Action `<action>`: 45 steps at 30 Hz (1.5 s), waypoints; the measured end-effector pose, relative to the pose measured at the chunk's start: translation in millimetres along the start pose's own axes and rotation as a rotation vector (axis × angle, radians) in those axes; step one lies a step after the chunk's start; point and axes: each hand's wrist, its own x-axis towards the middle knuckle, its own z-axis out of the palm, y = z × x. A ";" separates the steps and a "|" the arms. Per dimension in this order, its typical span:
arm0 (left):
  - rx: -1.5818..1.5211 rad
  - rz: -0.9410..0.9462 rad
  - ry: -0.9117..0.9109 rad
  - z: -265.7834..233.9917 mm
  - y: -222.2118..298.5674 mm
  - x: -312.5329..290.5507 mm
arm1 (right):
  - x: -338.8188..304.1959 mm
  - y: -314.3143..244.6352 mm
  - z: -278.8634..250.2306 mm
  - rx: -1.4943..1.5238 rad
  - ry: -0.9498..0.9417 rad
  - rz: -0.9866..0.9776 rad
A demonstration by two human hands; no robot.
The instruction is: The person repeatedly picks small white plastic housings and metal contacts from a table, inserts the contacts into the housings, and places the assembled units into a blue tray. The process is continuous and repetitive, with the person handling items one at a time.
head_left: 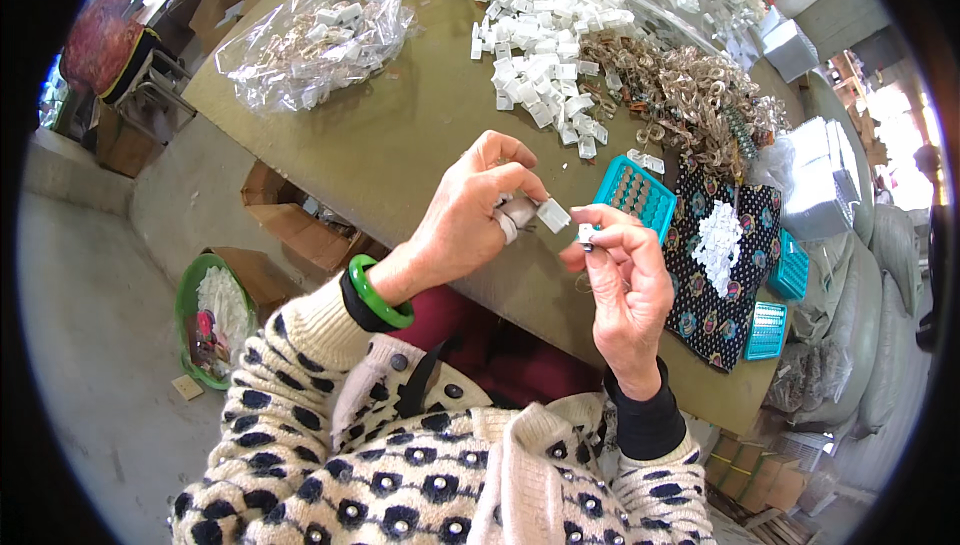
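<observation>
Over the near edge of the table, my two hands work close together. My left hand (460, 210), closed with white wrapping on a finger, pinches a small white plastic box (554, 215) at its fingertips. Just right of it, my right hand (630, 290) is closed on a small white piece (586, 234) with a dark part at its lower end; its exact kind is too small to tell. The two pieces are close, with a slight gap between them. Behind my right hand lies a turquoise tray (637, 195) with rows of small round parts.
A heap of white plastic boxes (545, 30) covers the far table, beside tangled brown parts (690, 95). At far left sits a clear bag (315, 45). White bits (718, 247) lie on a patterned cloth (700, 330) to the right. A green basket (188, 330) stands on the floor.
</observation>
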 end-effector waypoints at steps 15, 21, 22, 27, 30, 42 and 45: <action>-1.242 -0.631 0.079 14.8 30.0 -43.7 | -19.3 -5.2 20.3 0.053 0.041 -0.029; -1.377 -0.670 0.018 9.9 26.1 -48.7 | -16.5 -6.7 12.7 -0.039 0.063 0.015; -1.382 -0.670 0.023 10.8 26.3 -50.2 | -16.3 -5.9 14.2 -0.007 0.059 0.029; -1.399 -0.626 0.059 12.1 20.1 -54.9 | -16.0 -7.3 19.6 0.186 0.129 0.158; -1.394 -0.591 0.078 13.4 15.9 -56.6 | -13.0 -9.7 19.9 0.281 0.128 0.205; -1.262 -0.448 0.162 13.6 15.2 -56.1 | -6.8 -23.6 25.2 0.121 0.032 0.418; -1.220 -0.419 0.177 13.3 15.7 -54.3 | -9.1 -22.6 27.6 0.044 0.022 0.338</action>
